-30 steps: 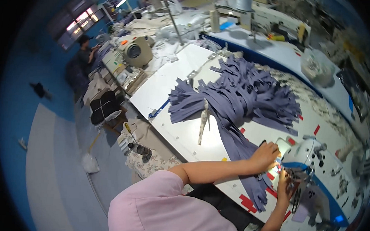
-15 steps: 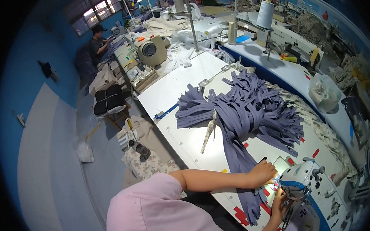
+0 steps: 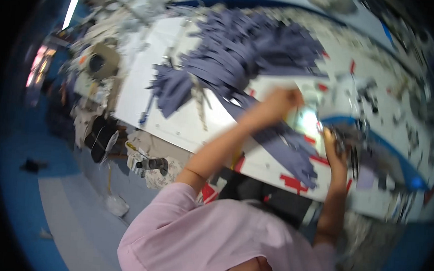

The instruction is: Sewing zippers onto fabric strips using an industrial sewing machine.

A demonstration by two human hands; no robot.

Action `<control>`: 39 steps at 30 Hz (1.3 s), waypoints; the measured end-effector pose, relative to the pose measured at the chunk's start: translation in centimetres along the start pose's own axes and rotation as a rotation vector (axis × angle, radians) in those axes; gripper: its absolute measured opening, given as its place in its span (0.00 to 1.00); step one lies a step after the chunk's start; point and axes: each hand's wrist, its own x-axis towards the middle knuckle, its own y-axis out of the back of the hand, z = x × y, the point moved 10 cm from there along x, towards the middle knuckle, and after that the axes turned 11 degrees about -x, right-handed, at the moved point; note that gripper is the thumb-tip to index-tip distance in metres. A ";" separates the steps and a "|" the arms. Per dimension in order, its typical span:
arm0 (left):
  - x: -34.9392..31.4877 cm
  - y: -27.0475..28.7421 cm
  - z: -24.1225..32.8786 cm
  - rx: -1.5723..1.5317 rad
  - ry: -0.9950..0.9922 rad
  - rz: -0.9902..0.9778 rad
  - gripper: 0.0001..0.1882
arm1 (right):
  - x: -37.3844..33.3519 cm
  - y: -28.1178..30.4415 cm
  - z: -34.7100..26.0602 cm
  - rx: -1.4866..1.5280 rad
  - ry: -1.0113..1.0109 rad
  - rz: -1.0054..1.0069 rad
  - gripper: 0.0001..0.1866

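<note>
My left hand (image 3: 286,101), smeared by motion, is over the table left of the lit needle area. Its fingers are too blurred to read. My right hand (image 3: 335,147) is up against the sewing machine (image 3: 345,132), close to the bright spot at the needle. Blur hides whether it holds anything. Long purple-grey fabric strips (image 3: 226,57) lie in a large bundle across the white table. One tail of strips (image 3: 290,151) runs under my left forearm toward the front edge. A narrow patterned cloth tie (image 3: 198,97) hangs from the bundle's left part.
Red tape marks (image 3: 293,182) dot the white tabletop (image 3: 173,133). At the left stands another beige sewing machine (image 3: 103,61), with a black tied bundle (image 3: 99,138) below it. Patterned cloth (image 3: 158,179) and a dark bottle-like object (image 3: 151,164) are beside the table.
My view has swung, shifting the table up and left in the picture. My left hand has moved away from the needle, leftward; my right hand remains by the machine.
</note>
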 end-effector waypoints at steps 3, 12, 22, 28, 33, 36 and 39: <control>1.7 11.5 7.6 0.577 -0.612 0.244 0.14 | 5.5 -6.9 -3.0 -1.965 0.139 0.496 0.46; -6.8 12.4 6.4 0.459 -0.328 0.505 0.10 | -0.2 8.8 -0.8 0.803 0.032 0.404 0.17; -7.9 -4.1 3.9 0.522 -0.300 -0.072 0.13 | -2.9 10.3 1.4 0.930 0.035 0.576 0.31; -7.6 -3.3 3.4 0.353 -0.160 -0.104 0.14 | -4.0 13.0 0.8 0.896 0.093 0.694 0.13; -6.3 -3.1 3.8 0.145 -0.011 -0.222 0.12 | -4.6 13.9 1.4 0.858 0.128 0.841 0.16; -4.1 -4.4 7.0 0.263 -0.163 -0.239 0.10 | -4.7 14.3 1.8 0.829 0.088 0.774 0.23; -3.9 -7.4 8.4 0.429 -0.568 -0.272 0.09 | -5.6 15.7 1.5 0.800 0.111 0.882 0.15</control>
